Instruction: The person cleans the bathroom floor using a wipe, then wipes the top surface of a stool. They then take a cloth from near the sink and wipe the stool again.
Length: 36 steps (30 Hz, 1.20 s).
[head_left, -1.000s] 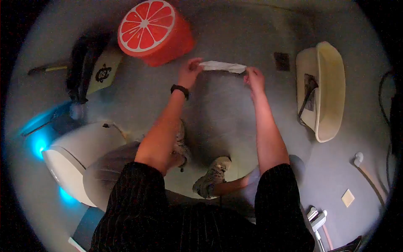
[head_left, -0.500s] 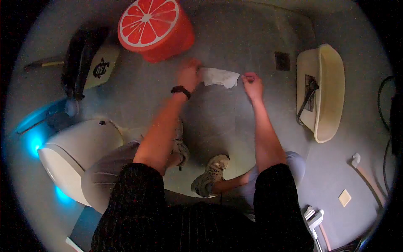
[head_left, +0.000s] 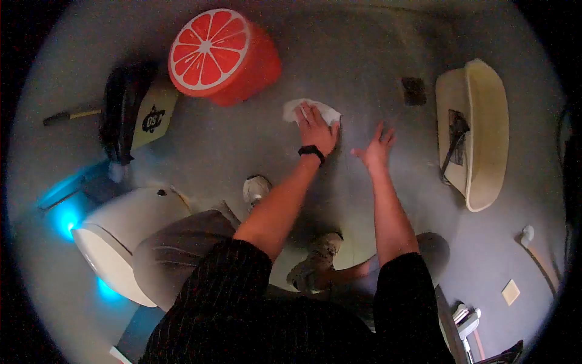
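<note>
While most of the view is plain grey floor (head_left: 345, 200), there's a decent amount going on around the edges. Biggest item is probably the pale tub (head_left: 488, 133) off to the right, well apart from either hand. Next down is the red stool (head_left: 260, 67) with the citrus-slice top, up and to the left, near the action but not touching it.

Now the hands, because that's where stuff changes. The left hand (head_left: 318, 133) is out over the floor, further toward the middle than half a second ago, palm down, fingers spread and lying across the white cloth (head_left: 293, 111). No pinch that I can see. The right hand (head_left: 377, 151) is just off to the side with its fingers splayed in the air, touching nothing; can't tell how high it is.

As for the cloth (could be paper, can't tell), it looks to be down on the floor, partly covered by the left hand. A second ago it's stretched between both hands, then half a second ago it's only by the left one, so this is now a one-handed press. I'd say the holding-it-up part is over.

Smallest thing: the dark wristband (head_left: 312, 153) on the left wrist.
</note>
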Each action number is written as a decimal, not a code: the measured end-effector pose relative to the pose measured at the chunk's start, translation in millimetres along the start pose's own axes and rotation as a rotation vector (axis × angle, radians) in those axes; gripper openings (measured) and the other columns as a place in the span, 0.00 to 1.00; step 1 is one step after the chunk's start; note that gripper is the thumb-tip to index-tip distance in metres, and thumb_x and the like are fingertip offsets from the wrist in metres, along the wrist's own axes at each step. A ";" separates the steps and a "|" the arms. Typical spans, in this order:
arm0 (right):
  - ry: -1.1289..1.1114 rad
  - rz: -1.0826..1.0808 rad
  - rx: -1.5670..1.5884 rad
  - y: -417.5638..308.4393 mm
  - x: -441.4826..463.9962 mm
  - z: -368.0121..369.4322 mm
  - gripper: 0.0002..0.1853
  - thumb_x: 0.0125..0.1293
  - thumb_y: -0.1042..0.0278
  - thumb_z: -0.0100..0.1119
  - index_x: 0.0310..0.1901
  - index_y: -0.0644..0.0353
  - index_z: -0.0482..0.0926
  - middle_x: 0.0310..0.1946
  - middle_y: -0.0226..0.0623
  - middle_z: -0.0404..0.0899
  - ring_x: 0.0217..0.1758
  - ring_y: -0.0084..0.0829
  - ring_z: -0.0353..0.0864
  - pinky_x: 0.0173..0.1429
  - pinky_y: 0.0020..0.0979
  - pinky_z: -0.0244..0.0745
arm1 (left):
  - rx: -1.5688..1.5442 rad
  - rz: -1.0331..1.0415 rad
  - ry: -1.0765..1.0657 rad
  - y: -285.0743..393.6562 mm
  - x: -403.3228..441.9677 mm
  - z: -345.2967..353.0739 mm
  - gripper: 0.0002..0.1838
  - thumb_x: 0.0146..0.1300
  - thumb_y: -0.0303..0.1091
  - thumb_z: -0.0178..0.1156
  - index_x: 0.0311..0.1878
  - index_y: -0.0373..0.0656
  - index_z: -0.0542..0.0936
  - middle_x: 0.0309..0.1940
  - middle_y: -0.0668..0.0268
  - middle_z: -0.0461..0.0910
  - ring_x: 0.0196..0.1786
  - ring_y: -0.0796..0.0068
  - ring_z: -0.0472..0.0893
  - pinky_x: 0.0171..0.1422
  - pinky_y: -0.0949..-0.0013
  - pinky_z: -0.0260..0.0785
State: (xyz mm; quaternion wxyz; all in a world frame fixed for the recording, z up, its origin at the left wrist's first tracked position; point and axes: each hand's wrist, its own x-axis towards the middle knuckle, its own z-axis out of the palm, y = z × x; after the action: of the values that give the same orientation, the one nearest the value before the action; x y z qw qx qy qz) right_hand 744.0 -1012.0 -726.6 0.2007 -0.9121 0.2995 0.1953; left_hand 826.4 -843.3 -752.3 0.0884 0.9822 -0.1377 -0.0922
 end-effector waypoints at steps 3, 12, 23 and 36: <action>-0.030 -0.020 -0.037 4.1 2.9 7.7 0.74 0.42 0.51 0.86 0.82 0.55 0.37 0.80 0.72 0.35 0.82 0.74 0.36 0.82 0.59 0.50 | -0.039 0.071 0.017 -27.6 55.4 12.2 0.36 0.73 0.51 0.53 0.75 0.33 0.66 0.79 0.42 0.55 0.82 0.35 0.49 0.83 0.44 0.48; -0.068 0.082 -0.146 -1.3 3.5 10.1 0.73 0.45 0.47 0.83 0.82 0.55 0.36 0.81 0.69 0.35 0.82 0.73 0.38 0.78 0.61 0.61 | -0.444 0.289 0.006 -111.0 219.5 47.3 0.32 0.74 0.46 0.51 0.77 0.42 0.65 0.80 0.51 0.56 0.81 0.39 0.53 0.81 0.37 0.49; -0.191 0.194 -0.141 -15.5 10.6 -2.7 0.70 0.47 0.47 0.82 0.83 0.53 0.40 0.82 0.61 0.35 0.83 0.71 0.39 0.73 0.63 0.66 | 0.007 0.306 0.070 -6.2 304.3 18.0 0.36 0.77 0.54 0.43 0.82 0.47 0.56 0.81 0.51 0.56 0.83 0.43 0.52 0.83 0.39 0.43; -0.159 0.198 0.069 7.2 6.5 0.7 0.71 0.45 0.54 0.85 0.83 0.47 0.40 0.84 0.54 0.29 0.84 0.70 0.32 0.75 0.72 0.57 | 0.485 0.855 -0.192 199.2 374.8 55.2 0.32 0.75 0.57 0.48 0.76 0.52 0.67 0.81 0.52 0.55 0.82 0.48 0.53 0.81 0.36 0.48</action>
State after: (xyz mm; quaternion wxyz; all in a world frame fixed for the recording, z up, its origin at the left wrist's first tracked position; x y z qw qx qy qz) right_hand 744.2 -1020.0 -732.1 0.2349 -0.8523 0.3776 0.2755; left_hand 1118.6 -1147.5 -824.7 -0.1256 0.8171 -0.5531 -0.1032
